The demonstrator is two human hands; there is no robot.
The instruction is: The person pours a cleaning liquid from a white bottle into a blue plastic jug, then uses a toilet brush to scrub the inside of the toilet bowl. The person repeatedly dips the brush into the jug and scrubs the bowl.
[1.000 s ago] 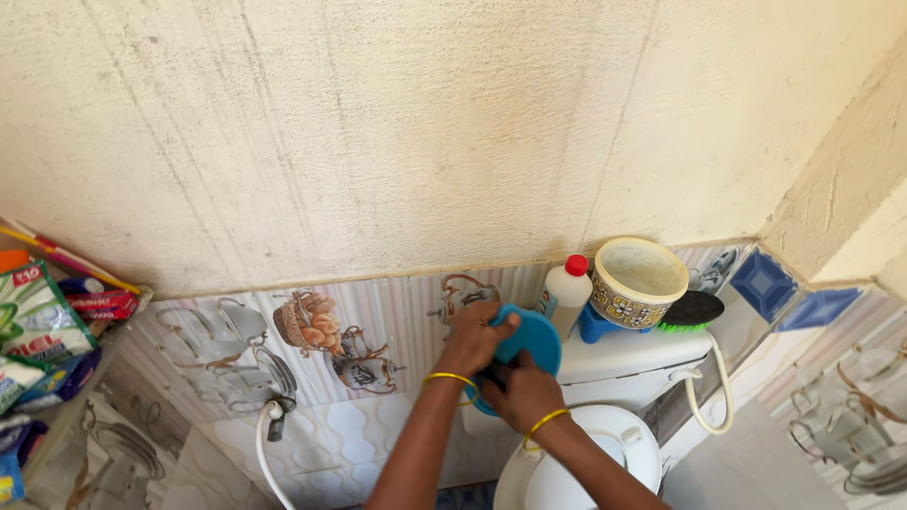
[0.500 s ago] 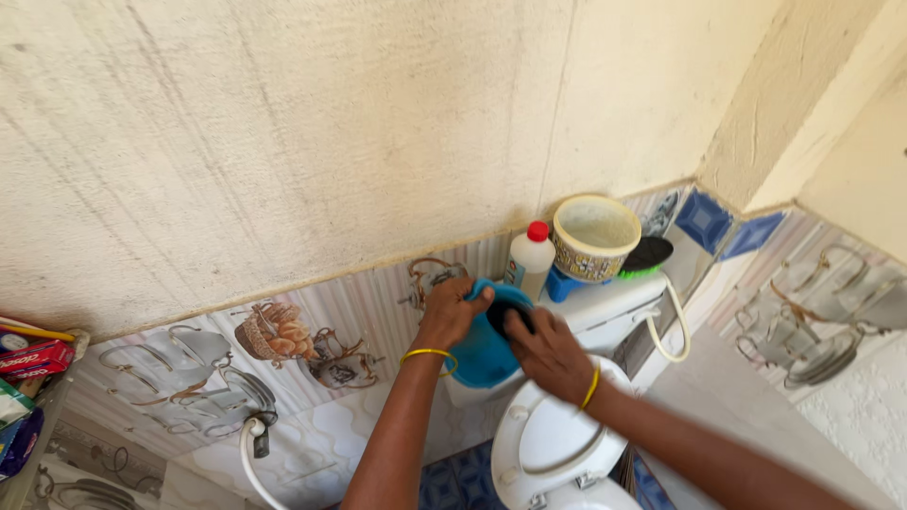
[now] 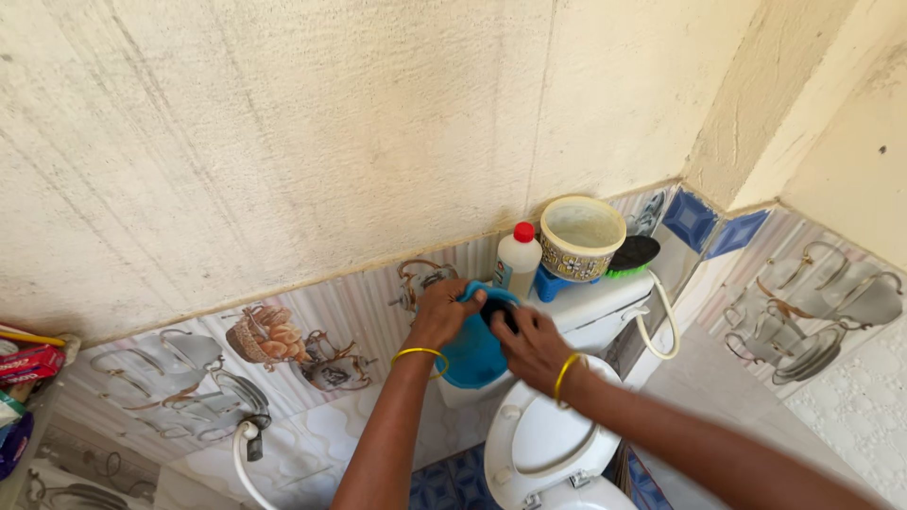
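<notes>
My left hand (image 3: 442, 312) grips the upper rim of a blue plastic scoop (image 3: 472, 351), holding it tilted in front of the white toilet cistern (image 3: 590, 307). My right hand (image 3: 532, 348) reaches into the scoop's mouth, fingers closed on a small dark object (image 3: 495, 310) that I cannot identify. Both wrists carry yellow bangles. The hands sit just above the raised white toilet lid (image 3: 543, 439).
On the cistern stand a white bottle with a red cap (image 3: 517, 260), a cream patterned tub (image 3: 581, 238) on a blue base and a black-and-green brush (image 3: 631, 255). A white hose (image 3: 661, 326) loops at the cistern's right. A wall tap (image 3: 250, 439) and packets (image 3: 24, 368) are at left.
My right hand has moved from under the scoop to its mouth. The scoop has dropped slightly and the camera view has shifted left and down.
</notes>
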